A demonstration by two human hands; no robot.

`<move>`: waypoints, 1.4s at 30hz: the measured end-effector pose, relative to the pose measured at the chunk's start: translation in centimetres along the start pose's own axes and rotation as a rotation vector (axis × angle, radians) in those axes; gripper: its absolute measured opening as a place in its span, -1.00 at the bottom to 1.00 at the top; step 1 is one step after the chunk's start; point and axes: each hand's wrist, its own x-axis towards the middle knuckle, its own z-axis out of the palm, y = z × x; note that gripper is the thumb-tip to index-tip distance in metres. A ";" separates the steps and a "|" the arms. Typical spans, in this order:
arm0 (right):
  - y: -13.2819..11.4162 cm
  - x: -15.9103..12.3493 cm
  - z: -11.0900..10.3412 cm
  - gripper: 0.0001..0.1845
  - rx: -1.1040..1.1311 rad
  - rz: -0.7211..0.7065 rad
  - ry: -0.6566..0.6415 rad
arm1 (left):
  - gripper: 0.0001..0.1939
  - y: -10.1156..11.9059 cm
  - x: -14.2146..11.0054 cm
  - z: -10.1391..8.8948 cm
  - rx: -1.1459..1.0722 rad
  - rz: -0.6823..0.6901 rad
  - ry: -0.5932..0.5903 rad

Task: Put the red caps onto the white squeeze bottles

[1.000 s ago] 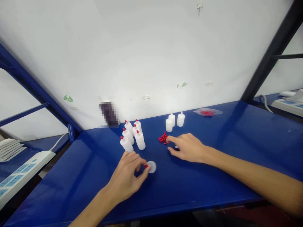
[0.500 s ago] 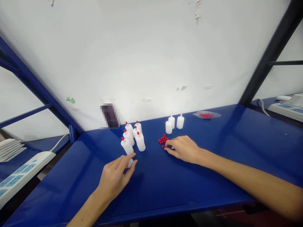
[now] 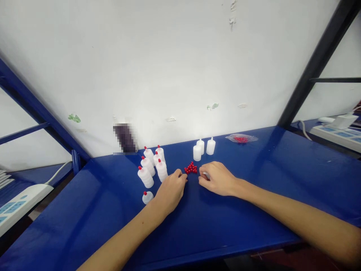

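A white wall rises behind everything, and below it spreads my blue bench. My landmark is the loose pile of red caps on the bench. A blue post slants far to the left of the pile, a black post well to its right. A white power strip lies beyond the blue post, far left of the pile.

My left hand is at the pile's near left edge, fingers bent and drawn together, tips by the caps; I cannot tell whether they have hold of one. My right hand is just right of the pile, fingers curled most of the way in around a whitish thing, mostly hidden; I cannot tell whether they grip it.

A clear bag with red pieces inside lies behind the pile, to its right. Six red-tipped white bottles stand clustered left of the pile; a seventh bottle stands nearer me than those, beside my left forearm. Three white bottles with bare nozzles stand upright just behind the pile, slightly right.
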 end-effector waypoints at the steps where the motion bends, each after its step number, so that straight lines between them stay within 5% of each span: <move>1: 0.1 -0.1 0.0 -0.79 0.045 -0.033 -0.010 | -0.75 -0.1 -0.1 0.2 -0.025 -0.010 0.018; 6: 0.4 -0.5 0.2 -0.86 0.407 -0.234 -0.009 | -0.77 -0.7 -0.1 0.9 -0.149 -0.024 0.086; 11: 0.3 -0.6 0.7 -0.85 0.646 -0.257 -0.049 | -0.75 -0.9 -0.3 1.2 -0.238 -0.006 0.147; 19: -0.1 -0.5 1.0 -0.83 0.663 -0.197 -0.044 | -0.81 1.8 -1.0 -0.5 -0.784 0.032 0.537; 37: -0.3 -1.8 1.3 -0.68 0.687 -0.442 0.046 | -0.85 3.2 -1.6 -0.4 -0.725 0.267 0.647; 42: -0.8 -1.9 1.5 -0.60 0.651 -0.381 0.101 | -0.78 3.0 -1.7 -0.1 -0.686 0.325 0.669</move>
